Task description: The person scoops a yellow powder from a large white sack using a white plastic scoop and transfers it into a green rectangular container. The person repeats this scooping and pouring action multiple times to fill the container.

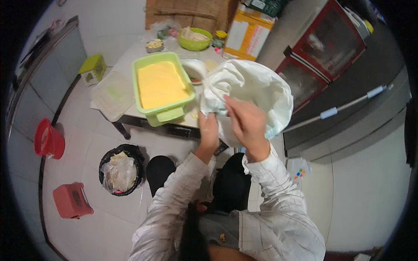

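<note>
A white woven sack with a wide mouth stands at the table's right end, its edge bunched on the near left side. My left hand grips the bunched edge from below. Just to its right, my right hand pinches a fold of the same edge between thumb and fingers. What the sack holds is hard to make out. Left of the sack, a light green plastic tub is filled nearly to the rim with a yellow grainy meal.
A translucent lid lies at the table's left edge. Behind the tub are a green basket, a small bowl, a jar and a cardboard box. On the floor stand a lined bin, a red bucket and a red stool.
</note>
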`<state>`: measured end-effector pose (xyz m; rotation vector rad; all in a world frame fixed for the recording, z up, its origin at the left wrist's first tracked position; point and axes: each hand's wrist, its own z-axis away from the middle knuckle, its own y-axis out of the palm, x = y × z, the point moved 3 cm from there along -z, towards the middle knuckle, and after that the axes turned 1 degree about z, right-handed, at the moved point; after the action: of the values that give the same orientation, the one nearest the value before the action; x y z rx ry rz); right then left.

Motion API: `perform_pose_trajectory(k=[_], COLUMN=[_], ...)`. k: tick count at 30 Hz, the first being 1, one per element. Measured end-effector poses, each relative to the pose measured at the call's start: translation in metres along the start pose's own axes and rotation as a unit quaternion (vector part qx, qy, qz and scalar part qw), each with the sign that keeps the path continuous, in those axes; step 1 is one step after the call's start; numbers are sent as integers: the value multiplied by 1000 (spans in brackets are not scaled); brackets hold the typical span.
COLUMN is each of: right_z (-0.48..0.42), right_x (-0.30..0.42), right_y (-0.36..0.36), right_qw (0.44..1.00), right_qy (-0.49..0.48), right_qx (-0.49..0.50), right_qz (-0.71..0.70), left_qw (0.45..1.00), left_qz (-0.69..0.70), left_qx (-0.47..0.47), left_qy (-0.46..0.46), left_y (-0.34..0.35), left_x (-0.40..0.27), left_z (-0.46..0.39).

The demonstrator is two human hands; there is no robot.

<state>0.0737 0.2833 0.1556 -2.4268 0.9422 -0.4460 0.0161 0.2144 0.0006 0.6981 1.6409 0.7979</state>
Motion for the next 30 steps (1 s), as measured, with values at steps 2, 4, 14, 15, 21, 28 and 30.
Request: perform_pose_trajectory(k=[2,4,14,15,21,28,30], right_z=[22,57,163,165,151,130,139], right_x=[6,10,-18,-19,-19,-43,-47], right_y=[-36,-66,-83,-80,-70,-64,-66], right_qw=[996,982,936,936,930,922,914], right_qy=[76,159,308,305,281,291,314], right_qx=[-46,-95,-81,-77,-70,-105,-114], right_qz=[16,37,149,158,225,234,230], left_qw=[999,997,981,979,974,850,833], left_qz=[-37,-36,-153,-164,-204,-483,-485], left_qx=[2,-41,-114,-117,-96,-3,9], left_qy=[-22,-48,-20,-15,15,209,265], left_y=[-17,-16,-34,-38,-24,-22,-21], left_x=[2,-9,-8,-8,-13,-26,-33], left_z=[5,17,66,69,73,77,76])
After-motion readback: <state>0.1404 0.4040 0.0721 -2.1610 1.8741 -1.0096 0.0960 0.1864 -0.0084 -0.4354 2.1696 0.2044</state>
